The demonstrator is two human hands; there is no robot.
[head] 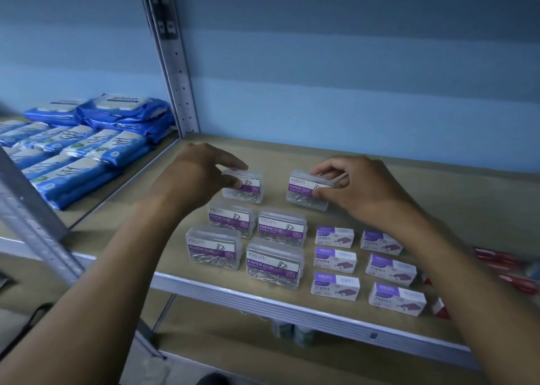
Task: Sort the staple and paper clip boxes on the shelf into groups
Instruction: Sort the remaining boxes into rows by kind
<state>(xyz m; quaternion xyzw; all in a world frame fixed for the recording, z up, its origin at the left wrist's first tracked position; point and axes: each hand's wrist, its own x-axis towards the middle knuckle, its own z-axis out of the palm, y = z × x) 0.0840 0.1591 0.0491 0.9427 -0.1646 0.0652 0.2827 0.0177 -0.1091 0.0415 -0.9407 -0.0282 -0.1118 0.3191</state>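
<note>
On the shelf board (380,180) lie clear plastic paper clip boxes with purple labels and small white-and-purple staple boxes. My left hand (193,171) pinches the far-left paper clip box (248,192) between thumb and fingers. My right hand (359,186) grips another paper clip box (304,193) to its right. Several more paper clip boxes (280,227) sit in two columns nearer the front edge. Several staple boxes (336,259) stand in two columns to the right of them, partly under my right forearm.
Blue packets (87,151) are stacked on the neighbouring shelf at left, beyond a metal upright (178,72). Red items (502,270) lie at the right edge. The metal shelf lip (263,300) runs along the front, with a lower shelf beneath.
</note>
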